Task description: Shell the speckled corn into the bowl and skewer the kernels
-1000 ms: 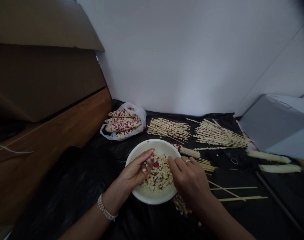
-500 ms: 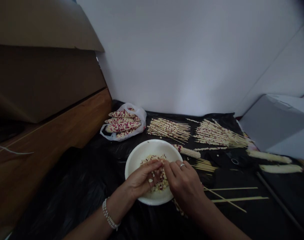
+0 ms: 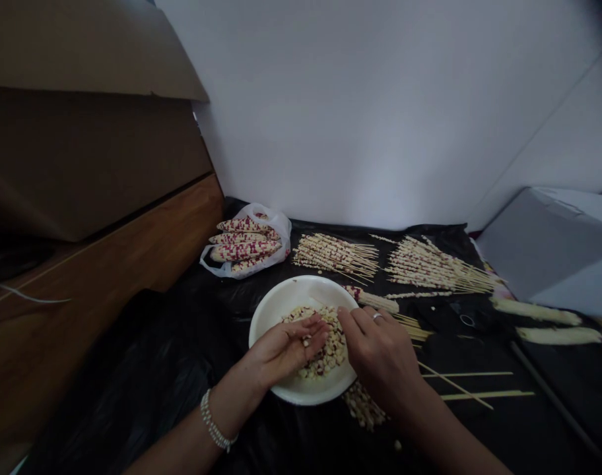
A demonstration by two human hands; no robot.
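Observation:
A white bowl [image 3: 262, 318] holds loose pale and dark-red corn kernels [image 3: 331, 353]. Over it my left hand [image 3: 286, 349] is turned palm up, fingers loosely curled, with a few kernels lying in it. My right hand [image 3: 377, 346], wearing a ring, is at the bowl's right rim with thumb and fingers pinched together. A thin pale skewer [image 3: 325, 303], faint against the bowl, seems to run from that pinch toward the upper left. Beneath the right hand, beside the bowl, is a pile of threaded kernels [image 3: 363, 406], partly covered by the wrist.
Speckled corn cobs [image 3: 244, 251] lie in a plastic bag [image 3: 274, 224]. Two bundles of kernel-threaded skewers [image 3: 331, 254] lie behind the bowl. A partly stripped cob [image 3: 377, 301], bare skewers [image 3: 484, 396] and bare cobs [image 3: 558, 335] are to the right, on black plastic sheeting [image 3: 182, 369].
My right hand has moved right, away from my left hand, and the fingertips have parted. More of the kernels in the bowl and the pile beside it now show.

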